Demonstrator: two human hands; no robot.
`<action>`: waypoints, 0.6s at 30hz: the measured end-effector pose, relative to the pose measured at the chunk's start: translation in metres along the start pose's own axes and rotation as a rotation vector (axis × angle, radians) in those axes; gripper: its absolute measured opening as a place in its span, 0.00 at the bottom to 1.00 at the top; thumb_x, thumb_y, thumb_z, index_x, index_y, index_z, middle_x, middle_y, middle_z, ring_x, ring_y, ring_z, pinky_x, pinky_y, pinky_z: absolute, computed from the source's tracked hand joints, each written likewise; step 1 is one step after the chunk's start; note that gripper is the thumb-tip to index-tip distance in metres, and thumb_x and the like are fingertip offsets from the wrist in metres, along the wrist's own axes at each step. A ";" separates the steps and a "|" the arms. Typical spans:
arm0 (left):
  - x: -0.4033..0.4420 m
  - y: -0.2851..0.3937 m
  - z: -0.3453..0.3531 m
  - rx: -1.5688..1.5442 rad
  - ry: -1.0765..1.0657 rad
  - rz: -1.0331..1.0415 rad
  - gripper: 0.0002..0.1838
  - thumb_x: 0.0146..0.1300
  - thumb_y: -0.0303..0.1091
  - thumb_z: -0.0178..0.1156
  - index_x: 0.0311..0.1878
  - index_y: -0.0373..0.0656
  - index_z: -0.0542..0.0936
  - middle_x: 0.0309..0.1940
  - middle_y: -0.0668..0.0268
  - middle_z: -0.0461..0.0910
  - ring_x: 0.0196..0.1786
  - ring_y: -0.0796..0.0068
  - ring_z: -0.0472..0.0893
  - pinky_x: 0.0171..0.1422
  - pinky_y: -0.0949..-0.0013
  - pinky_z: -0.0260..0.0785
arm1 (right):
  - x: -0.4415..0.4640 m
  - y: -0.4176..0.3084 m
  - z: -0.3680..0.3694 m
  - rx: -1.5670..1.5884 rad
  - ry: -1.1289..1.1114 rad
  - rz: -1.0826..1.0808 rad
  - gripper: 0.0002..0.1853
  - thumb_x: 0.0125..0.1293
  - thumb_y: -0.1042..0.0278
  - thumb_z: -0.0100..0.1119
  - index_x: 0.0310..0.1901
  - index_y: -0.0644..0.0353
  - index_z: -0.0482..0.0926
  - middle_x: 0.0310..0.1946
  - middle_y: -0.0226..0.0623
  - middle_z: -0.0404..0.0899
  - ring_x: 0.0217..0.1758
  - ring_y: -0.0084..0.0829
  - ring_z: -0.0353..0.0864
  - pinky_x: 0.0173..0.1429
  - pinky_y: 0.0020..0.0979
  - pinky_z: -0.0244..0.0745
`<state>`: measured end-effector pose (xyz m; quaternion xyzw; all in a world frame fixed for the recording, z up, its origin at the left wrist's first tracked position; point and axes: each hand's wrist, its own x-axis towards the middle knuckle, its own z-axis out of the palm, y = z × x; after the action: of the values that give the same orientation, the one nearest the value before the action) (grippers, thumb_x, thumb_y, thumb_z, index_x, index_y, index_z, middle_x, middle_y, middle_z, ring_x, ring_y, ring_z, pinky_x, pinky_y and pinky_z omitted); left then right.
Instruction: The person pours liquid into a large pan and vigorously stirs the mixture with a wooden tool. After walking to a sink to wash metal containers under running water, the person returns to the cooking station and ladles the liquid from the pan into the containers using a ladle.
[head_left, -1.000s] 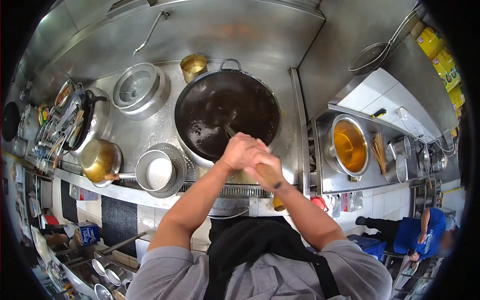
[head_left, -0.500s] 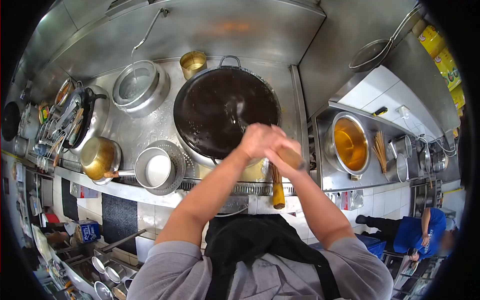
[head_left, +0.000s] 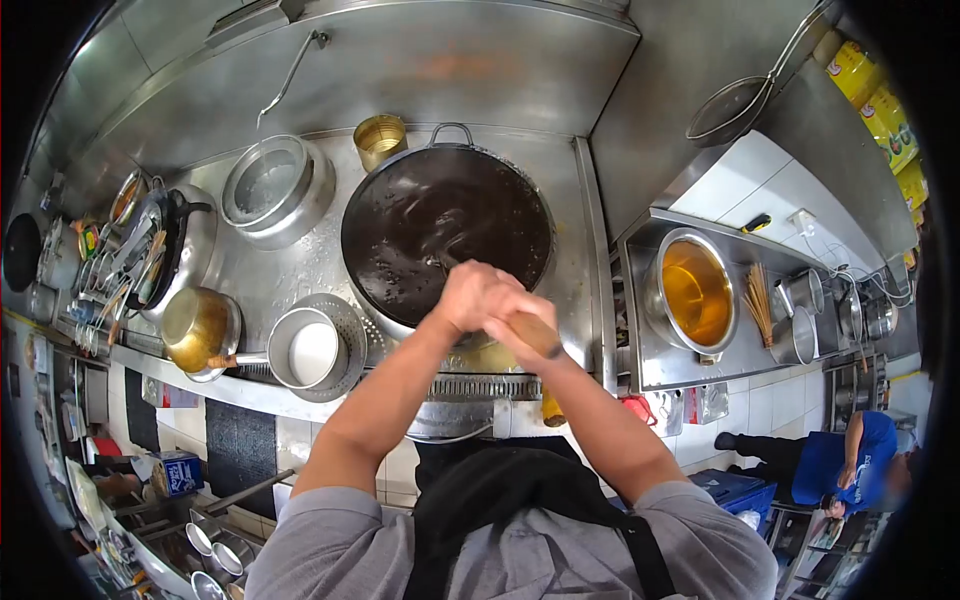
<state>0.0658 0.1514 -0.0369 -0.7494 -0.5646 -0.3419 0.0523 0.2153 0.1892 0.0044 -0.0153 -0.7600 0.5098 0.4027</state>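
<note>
A large wok (head_left: pixel 448 225) of dark brown liquid stands on the steel cooktop, a loop handle at its far rim. Both my hands are wrapped around the wooden handle (head_left: pixel 535 336) of a stirring tool. Its metal shaft slants into the liquid, and its head is submerged, so I cannot tell whether it is a ladle or a spatula. My left hand (head_left: pixel 467 292) grips farther forward, over the near side of the wok. Close behind it, my right hand (head_left: pixel 514 312) is closed on the handle, whose butt end sticks out toward me. Swirl marks show on the liquid.
Left of the wok are a pot of water (head_left: pixel 268 185), a saucepan with white contents (head_left: pixel 312 352) and a brass-coloured pan (head_left: pixel 197 330). A tin (head_left: pixel 380 140) stands behind. To the right sits a bowl of amber liquid (head_left: pixel 695 295). A person in blue (head_left: pixel 840 465) is farther right.
Both hands have moved left and slightly forward with the wooden-handled tool. The liquid's surface pattern has shifted into wider swirls. Water no longer runs from the tap over the pot.
</note>
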 end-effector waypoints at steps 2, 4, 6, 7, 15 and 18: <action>0.007 0.018 0.022 -0.141 0.140 -0.040 0.07 0.46 0.43 0.65 0.27 0.55 0.84 0.24 0.66 0.83 0.30 0.59 0.84 0.33 0.59 0.76 | -0.008 -0.009 -0.025 0.061 0.005 0.024 0.08 0.56 0.74 0.67 0.29 0.60 0.74 0.27 0.33 0.74 0.33 0.29 0.73 0.47 0.30 0.70; 0.028 0.013 0.032 -0.219 0.220 -0.052 0.11 0.44 0.44 0.68 0.26 0.48 0.83 0.25 0.60 0.83 0.30 0.54 0.84 0.36 0.55 0.77 | 0.001 -0.020 -0.029 0.138 0.024 0.063 0.09 0.56 0.74 0.67 0.28 0.60 0.74 0.26 0.34 0.73 0.32 0.29 0.73 0.46 0.30 0.70; 0.038 -0.005 0.010 -0.282 0.230 -0.002 0.10 0.45 0.43 0.66 0.23 0.47 0.79 0.23 0.63 0.81 0.28 0.56 0.83 0.33 0.56 0.75 | 0.027 -0.020 -0.014 -0.014 0.061 0.225 0.09 0.57 0.76 0.66 0.26 0.59 0.73 0.25 0.34 0.72 0.31 0.30 0.72 0.43 0.28 0.70; 0.029 -0.017 -0.003 -0.311 0.191 -0.042 0.08 0.45 0.42 0.65 0.24 0.49 0.81 0.22 0.65 0.81 0.26 0.58 0.82 0.31 0.56 0.74 | 0.039 -0.010 -0.002 0.009 -0.003 0.018 0.09 0.58 0.77 0.66 0.27 0.59 0.73 0.25 0.33 0.73 0.31 0.30 0.72 0.41 0.29 0.69; 0.036 0.005 0.026 -0.213 0.260 0.059 0.06 0.45 0.41 0.63 0.22 0.53 0.78 0.21 0.68 0.77 0.29 0.60 0.80 0.33 0.60 0.72 | 0.001 -0.013 -0.015 0.087 0.178 0.239 0.10 0.59 0.77 0.67 0.27 0.60 0.73 0.29 0.31 0.76 0.35 0.26 0.75 0.44 0.28 0.73; -0.011 -0.033 0.027 -0.255 0.148 -0.259 0.09 0.45 0.41 0.65 0.19 0.51 0.76 0.17 0.68 0.70 0.23 0.59 0.75 0.33 0.55 0.67 | 0.010 0.007 0.012 0.009 -0.099 0.067 0.10 0.60 0.78 0.65 0.25 0.57 0.74 0.26 0.31 0.76 0.34 0.27 0.75 0.44 0.30 0.71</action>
<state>0.0475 0.1670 -0.0737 -0.6440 -0.6030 -0.4686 -0.0463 0.1982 0.1883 0.0032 -0.0137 -0.7759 0.5264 0.3474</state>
